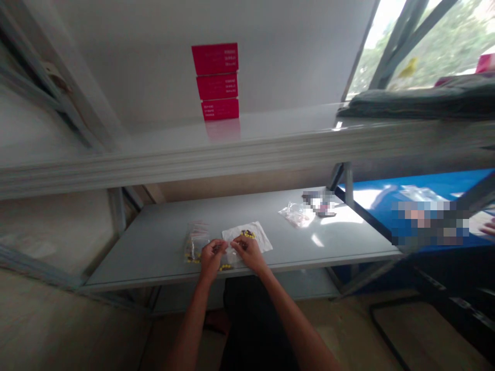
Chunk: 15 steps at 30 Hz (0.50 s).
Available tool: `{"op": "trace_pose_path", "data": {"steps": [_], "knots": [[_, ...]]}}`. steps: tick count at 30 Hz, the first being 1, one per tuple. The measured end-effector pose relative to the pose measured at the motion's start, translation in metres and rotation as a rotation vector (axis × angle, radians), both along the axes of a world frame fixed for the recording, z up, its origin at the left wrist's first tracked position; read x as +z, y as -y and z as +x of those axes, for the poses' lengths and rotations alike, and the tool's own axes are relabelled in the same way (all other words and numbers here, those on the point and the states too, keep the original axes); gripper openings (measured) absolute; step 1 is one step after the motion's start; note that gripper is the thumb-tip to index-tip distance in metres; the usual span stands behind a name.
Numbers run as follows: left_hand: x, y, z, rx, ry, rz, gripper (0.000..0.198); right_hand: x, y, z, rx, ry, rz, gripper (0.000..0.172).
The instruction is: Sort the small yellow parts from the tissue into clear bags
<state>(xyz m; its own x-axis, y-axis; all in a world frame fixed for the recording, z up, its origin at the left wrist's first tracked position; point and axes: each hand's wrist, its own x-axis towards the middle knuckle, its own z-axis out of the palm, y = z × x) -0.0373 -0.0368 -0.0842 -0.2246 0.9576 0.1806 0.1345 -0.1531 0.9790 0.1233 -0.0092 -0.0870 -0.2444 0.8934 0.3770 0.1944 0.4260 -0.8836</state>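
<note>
Both my hands rest near the front edge of a low grey shelf (162, 242). My left hand (211, 254) and my right hand (247, 251) have their fingers pinched together over a white sheet (259, 233) strewn with small yellow and dark beads (247, 234). What the fingertips hold is too small to make out. A clear plastic bag of beads (193, 242) lies just left of my left hand. More beads (225, 267) lie at the shelf edge between my wrists.
Another clear bag (297, 214) lies farther right on the shelf. Three stacked pink boxes (216, 81) stand on the upper shelf (247, 149), with dark folded cloth (417, 100) at its right. A blue-covered table (382, 206) stands to the right, where another person's fingers (489, 226) show.
</note>
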Motion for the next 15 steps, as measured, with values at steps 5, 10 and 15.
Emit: {"op": "trace_pose_path", "data": {"steps": [5, 10, 15], "knots": [[0.003, 0.0005, 0.0017, -0.031, 0.041, -0.017, 0.033, 0.0037, 0.0033, 0.0042, -0.006, 0.008, 0.071, 0.033], [0.0052, 0.0024, 0.0016, -0.035, 0.029, -0.007, 0.03, 0.0063, 0.004, 0.0045, 0.032, 0.004, 0.067, 0.032], [0.0032, 0.0022, 0.0011, -0.079, 0.0, -0.005, 0.031, 0.0065, 0.0044, 0.0003, 0.079, 0.026, 0.048, 0.036]]}}
